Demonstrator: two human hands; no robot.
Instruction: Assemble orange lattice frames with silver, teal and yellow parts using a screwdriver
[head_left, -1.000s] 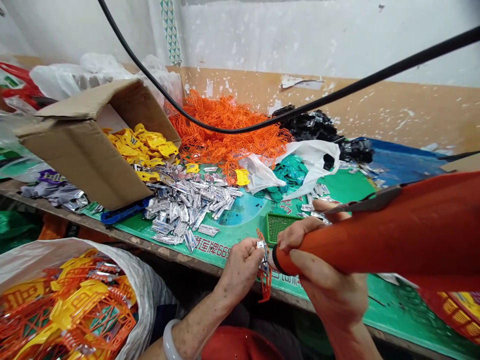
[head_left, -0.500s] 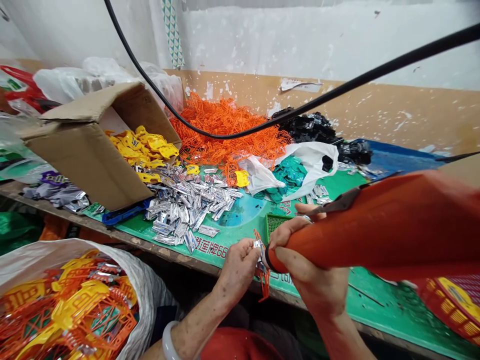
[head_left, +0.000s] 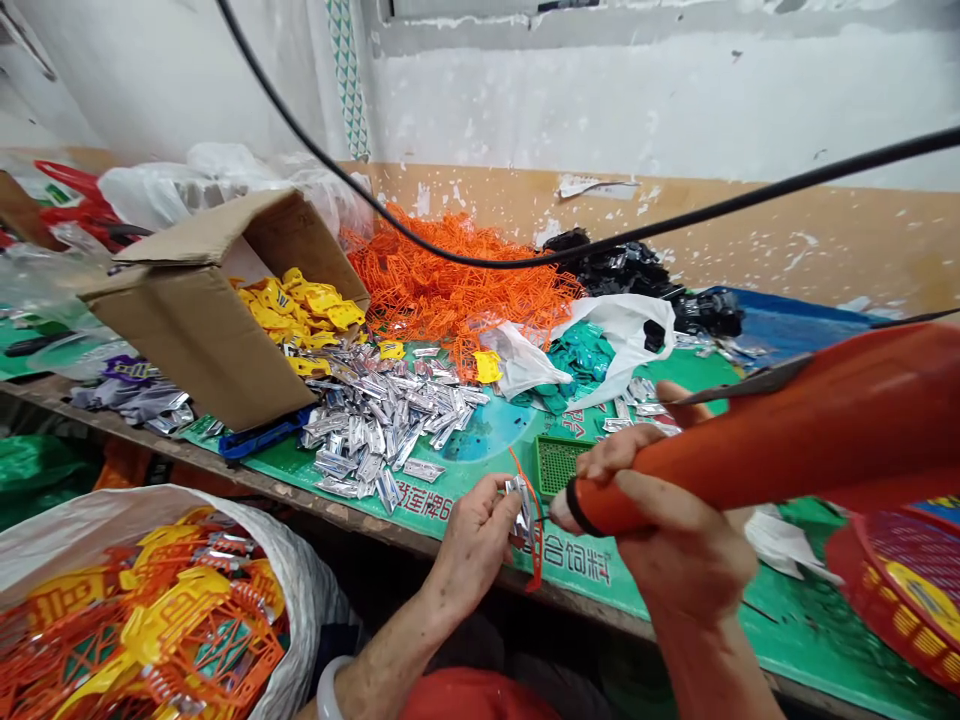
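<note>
My left hand (head_left: 474,535) pinches an orange plastic frame (head_left: 535,560) together with a shiny silver piece (head_left: 519,512) at the table's front edge. My right hand (head_left: 679,520) is wrapped round an orange-red electric screwdriver (head_left: 757,435), whose pale nose (head_left: 564,512) points left at the held parts. Its thin dark bit reaches close to the frame; whether it touches a screw is too small to tell. Behind the hands sits a small green mesh basket (head_left: 556,465).
Silver pieces (head_left: 390,420) lie heaped beside a tilted cardboard box (head_left: 195,330) of yellow parts. Behind are orange frames (head_left: 457,280), black parts (head_left: 622,265) and a white bag (head_left: 637,330) of green pieces. A sack (head_left: 300,590) stands front left, a red basket (head_left: 892,590) right. A black cable (head_left: 487,262) hangs across.
The screwdriver's nose was up against the held parts and has drawn back to the right, leaving a small gap. My left hand keeps its hold. The whole view has shifted slightly.
</note>
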